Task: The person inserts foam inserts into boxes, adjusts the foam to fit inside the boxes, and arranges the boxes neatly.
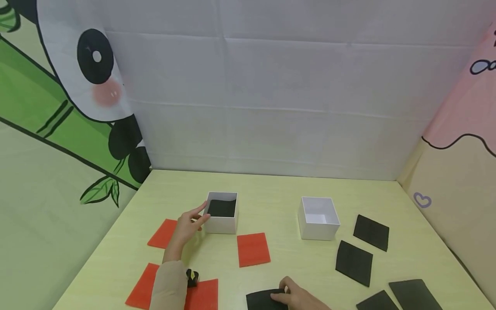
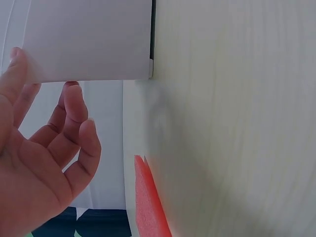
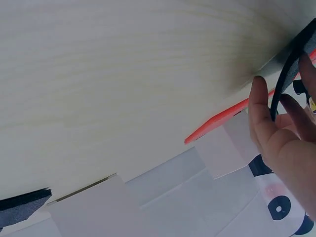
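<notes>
My left hand [image 1: 187, 226] holds the left white box [image 1: 221, 224] at its near left corner, thumb on one face and index finger along the rim. A black felt square [image 1: 222, 208] lies inside that box. In the left wrist view the box wall [image 2: 89, 39] fills the upper left, with the other fingers curled beside it. My right hand [image 1: 296, 297] pinches another black felt square [image 1: 265, 300] by its right edge, at the near middle of the table. In the right wrist view this square [image 3: 289, 69] is seen nearly edge-on between thumb and fingers.
A second white box [image 1: 318, 230] with nothing in it stands right of centre. Several black squares [image 1: 354, 263] lie on the right of the table. Red squares [image 1: 253, 249] lie at the left and centre, some under my left arm. A printed cloth [image 1: 271, 86] hangs behind.
</notes>
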Tool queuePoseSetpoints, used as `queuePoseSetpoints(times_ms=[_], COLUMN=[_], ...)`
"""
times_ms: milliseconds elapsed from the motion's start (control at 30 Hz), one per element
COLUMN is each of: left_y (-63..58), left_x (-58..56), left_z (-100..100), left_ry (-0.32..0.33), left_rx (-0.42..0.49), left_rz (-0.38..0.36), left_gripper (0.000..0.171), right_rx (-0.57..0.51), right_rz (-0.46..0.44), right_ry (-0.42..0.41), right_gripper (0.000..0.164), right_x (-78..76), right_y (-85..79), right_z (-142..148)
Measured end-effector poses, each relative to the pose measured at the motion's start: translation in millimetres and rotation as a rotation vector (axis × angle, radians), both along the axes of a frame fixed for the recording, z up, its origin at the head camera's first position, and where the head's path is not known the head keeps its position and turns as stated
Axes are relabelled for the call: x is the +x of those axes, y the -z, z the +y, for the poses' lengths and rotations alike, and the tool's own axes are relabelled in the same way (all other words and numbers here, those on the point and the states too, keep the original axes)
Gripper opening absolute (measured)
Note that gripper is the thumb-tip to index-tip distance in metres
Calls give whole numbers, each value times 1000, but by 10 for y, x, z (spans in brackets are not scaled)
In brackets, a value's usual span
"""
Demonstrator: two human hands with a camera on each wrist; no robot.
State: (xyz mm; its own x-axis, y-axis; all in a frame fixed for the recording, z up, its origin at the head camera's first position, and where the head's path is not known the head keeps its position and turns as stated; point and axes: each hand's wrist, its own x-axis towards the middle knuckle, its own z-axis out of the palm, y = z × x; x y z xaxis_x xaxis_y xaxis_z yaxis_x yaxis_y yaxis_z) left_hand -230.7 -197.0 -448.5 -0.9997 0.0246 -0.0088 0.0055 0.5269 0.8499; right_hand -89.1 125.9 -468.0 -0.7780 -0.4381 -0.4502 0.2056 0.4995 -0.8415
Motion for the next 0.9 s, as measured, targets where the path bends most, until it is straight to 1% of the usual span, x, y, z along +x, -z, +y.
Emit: queuePoseSetpoints(times_ms=[67,100,133,233,300,333,367,433,467,533,600,667,700,900], left_y=[5,5,6,1,-3,-6,-9,-12,-13,-14,-12,-12,-11,-6], left_x=[2,5,3,11,12,13,16,15,15,19,18,18,17,12], left_z=[-2,-4,-2,-2,2,5,5,9,11,12,11,11,11,14], left_ry=[0,0,-1,-3,-5,-6,-6,-7,-9,-10,-9,-9,-9,-13], left_rx=[0,-1,0,0,2,3,4,8,9,12,16,20,22,12], left_rz=[2,4,3,5,5,6,6,5,4,1,-1,0,-1,-4], left_gripper=[55,55,55,55,55,55,54,54,53,53,53,54,54,53], right_rx=[-36,-55,-65,-89,-105,-99,-91,-89,-93,-113,-150,-187,-200,-249], right_rz=[-13,-46,-53,-47,-62,-12,58,238,326,482,469,410,395,448], right_ry=[25,67,86,83,76,15,-61,-207,-260,-332,-300,-245,-224,-172], right_gripper=[25,26,26,25,26,26,27,27,29,34,34,34,34,33], right_x=[16,20,22,14,6,-4,-15,-34,-41,-56,-58,-60,-63,-94], right_y=[-18,-28,-36,-60,-72,-78,-83,-88,-94,-99,-112,-130,-139,-144], right_z=[-10,-17,-24,-24,-12,4,24,69,93,139,162,179,184,211])
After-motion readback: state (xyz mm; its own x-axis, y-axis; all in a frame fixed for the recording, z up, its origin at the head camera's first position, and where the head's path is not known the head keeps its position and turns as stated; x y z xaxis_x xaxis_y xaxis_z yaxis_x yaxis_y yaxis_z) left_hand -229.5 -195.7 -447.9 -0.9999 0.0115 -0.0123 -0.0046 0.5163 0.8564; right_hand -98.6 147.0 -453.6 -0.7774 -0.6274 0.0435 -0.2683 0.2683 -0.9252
